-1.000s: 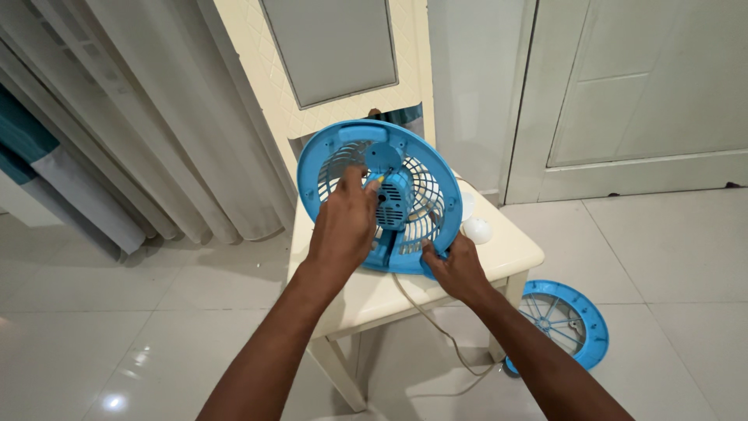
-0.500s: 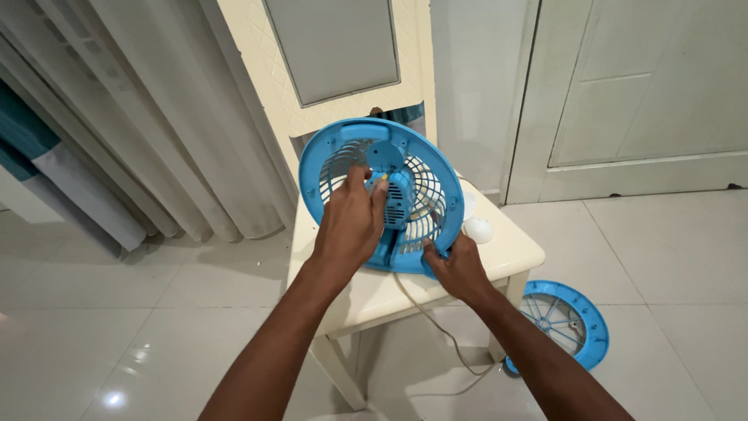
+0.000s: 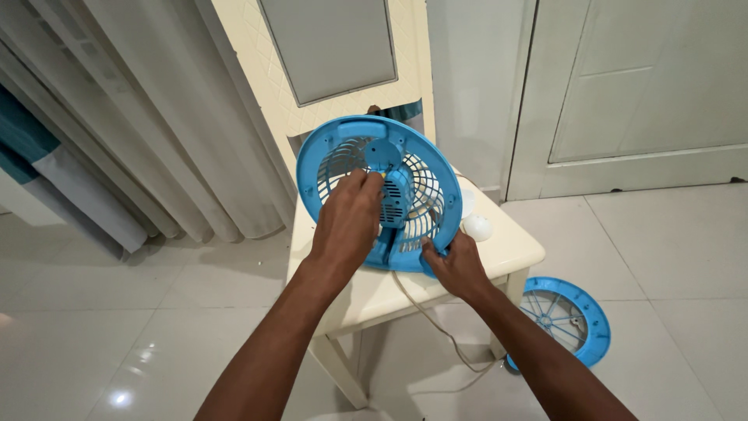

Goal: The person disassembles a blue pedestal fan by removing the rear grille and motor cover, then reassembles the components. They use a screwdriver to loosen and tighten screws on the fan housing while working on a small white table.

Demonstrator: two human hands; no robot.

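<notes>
The blue fan housing (image 3: 379,195) stood on its edge on the cream chair seat (image 3: 499,242), tilted back a little toward the chair back (image 3: 257,70). Its round grille faced the person, and the motor block in the middle ran up and down, from the top handle to the lower rim.

The left hand (image 3: 348,221) lay over the centre of the grille, fingers curled around the left side of the motor block and grasping it. The right hand (image 3: 458,265) was lower and to the right of that grip, pinching the bottom rim of the housing.

A white knob (image 3: 478,228) lay on the seat just right of the right hand. A thin cord (image 3: 436,323) hung from under the housing toward the floor. Farther right and below, a second blue grille (image 3: 565,320) lay flat on the white tiles (image 3: 156,312). Left of the chair hung pale curtains (image 3: 140,132); a white door (image 3: 647,86) stood at right.
</notes>
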